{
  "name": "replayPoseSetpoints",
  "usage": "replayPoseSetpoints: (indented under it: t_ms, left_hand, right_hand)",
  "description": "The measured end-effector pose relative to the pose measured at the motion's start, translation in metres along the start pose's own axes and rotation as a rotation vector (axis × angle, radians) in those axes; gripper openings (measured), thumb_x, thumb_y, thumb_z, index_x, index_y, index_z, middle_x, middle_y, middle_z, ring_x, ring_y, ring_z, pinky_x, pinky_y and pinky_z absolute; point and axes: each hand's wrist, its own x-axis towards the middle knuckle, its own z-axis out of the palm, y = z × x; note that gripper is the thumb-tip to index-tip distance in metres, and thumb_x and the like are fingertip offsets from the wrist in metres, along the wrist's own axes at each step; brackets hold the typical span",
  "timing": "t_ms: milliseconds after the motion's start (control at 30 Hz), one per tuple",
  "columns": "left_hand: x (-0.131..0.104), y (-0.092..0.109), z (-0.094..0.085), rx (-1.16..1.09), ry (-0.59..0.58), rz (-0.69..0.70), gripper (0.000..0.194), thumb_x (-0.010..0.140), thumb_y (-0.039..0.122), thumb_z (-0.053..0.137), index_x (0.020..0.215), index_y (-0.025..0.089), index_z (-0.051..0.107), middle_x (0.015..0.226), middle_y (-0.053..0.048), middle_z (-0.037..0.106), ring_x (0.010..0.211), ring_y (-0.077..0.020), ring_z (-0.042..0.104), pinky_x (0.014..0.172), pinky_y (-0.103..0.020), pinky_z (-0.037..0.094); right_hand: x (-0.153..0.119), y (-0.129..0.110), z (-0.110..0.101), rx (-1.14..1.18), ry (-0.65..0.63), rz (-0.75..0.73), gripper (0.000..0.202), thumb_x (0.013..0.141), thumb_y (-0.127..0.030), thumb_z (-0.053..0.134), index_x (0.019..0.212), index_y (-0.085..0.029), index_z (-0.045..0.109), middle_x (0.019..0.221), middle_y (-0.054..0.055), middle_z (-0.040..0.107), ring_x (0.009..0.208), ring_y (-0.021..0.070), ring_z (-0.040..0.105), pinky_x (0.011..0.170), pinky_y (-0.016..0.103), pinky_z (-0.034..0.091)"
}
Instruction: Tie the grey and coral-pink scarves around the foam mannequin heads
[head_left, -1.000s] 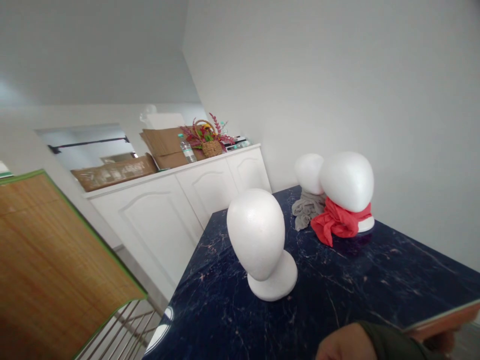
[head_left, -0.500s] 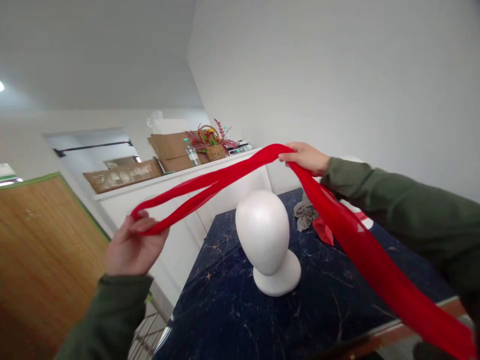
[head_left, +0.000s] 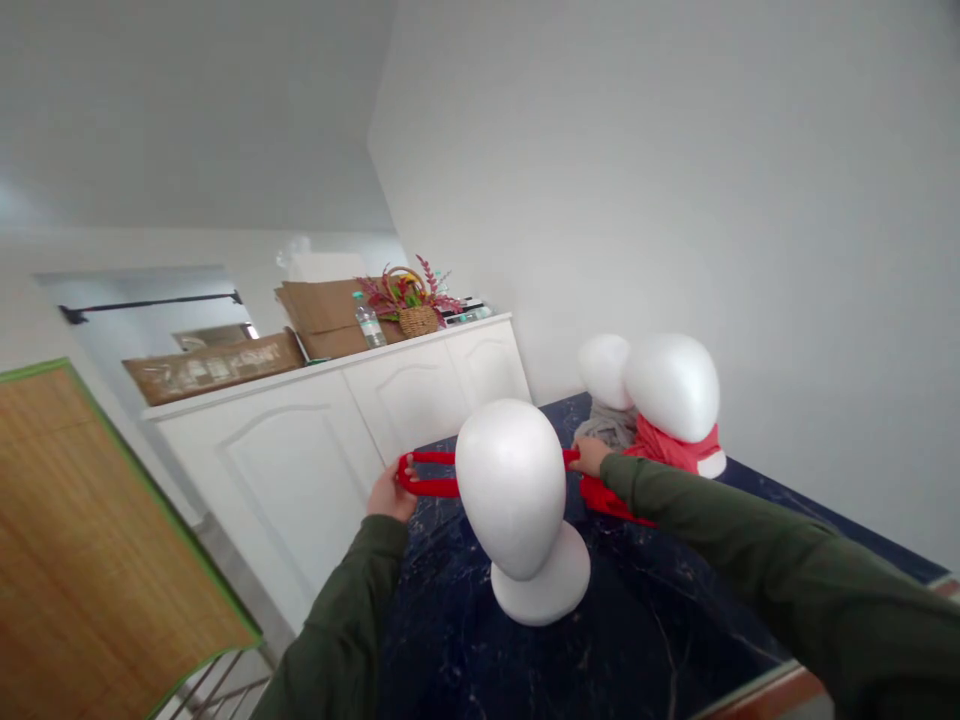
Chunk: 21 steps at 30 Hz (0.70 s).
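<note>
A white foam mannequin head (head_left: 511, 490) stands upright on the dark blue marbled tabletop (head_left: 622, 620). Behind it runs a red scarf (head_left: 436, 487), its middle hidden by the head. At the left, my left hand (head_left: 393, 492) is closed around the scarf's looped end. My right hand (head_left: 592, 456) grips the scarf on the other side, with more red cloth hanging below it onto the table. Both arms reach around the head, in green sleeves.
Two more foam heads stand at the back right, the nearer one (head_left: 673, 388) wrapped in coral-red cloth and the farther one (head_left: 604, 370) in grey cloth. A white cabinet (head_left: 300, 460) carries cardboard, a bottle and a flower basket (head_left: 418, 318). A bamboo mat (head_left: 97, 560) is at left.
Both hands have moved forward and down, taking the scarf from in front of and above the foam head to behind it. The view has shifted, revealing the other two heads.
</note>
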Motion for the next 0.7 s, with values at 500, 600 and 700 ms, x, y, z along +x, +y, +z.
replayPoseSetpoints:
  t_ms: [500, 600, 700]
  left_hand:
    - [-0.132, -0.098, -0.09, 0.239, -0.133, -0.503, 0.019, 0.072, 0.013, 0.059, 0.089, 0.015, 0.05, 0.069, -0.002, 0.062, 0.051, -0.0088, 0.059, 0.048, -0.017, 0.048]
    - [-0.137, -0.11, -0.091, 0.319, -0.36, -0.538, 0.028, 0.063, 0.03, 0.069, 0.076, 0.014, 0.05, 0.063, -0.004, 0.062, 0.049, -0.0117, 0.058, 0.045, -0.019, 0.044]
    - [-0.141, -0.118, -0.084, 0.384, -0.398, -0.606, 0.025, 0.068, 0.035, 0.063, 0.075, 0.014, 0.05, 0.063, -0.006, 0.063, 0.048, -0.013, 0.058, 0.045, -0.02, 0.044]
  right_hand:
    - [-0.11, 0.031, 0.05, -0.108, -0.004, -0.079, 0.025, 0.079, -0.028, 0.037, 0.074, -0.012, 0.056, 0.074, 0.01, 0.06, 0.071, 0.0181, 0.054, 0.064, 0.029, 0.034]
    - [-0.126, 0.01, 0.059, 0.119, -0.023, 0.005, 0.023, 0.079, -0.029, 0.037, 0.066, -0.014, 0.05, 0.065, 0.007, 0.056, 0.06, 0.0153, 0.05, 0.057, 0.027, 0.032]
    - [-0.145, -0.016, 0.071, 0.5, -0.059, 0.084, 0.021, 0.075, -0.03, 0.04, 0.06, -0.016, 0.046, 0.061, 0.004, 0.054, 0.056, 0.0144, 0.049, 0.054, 0.027, 0.032]
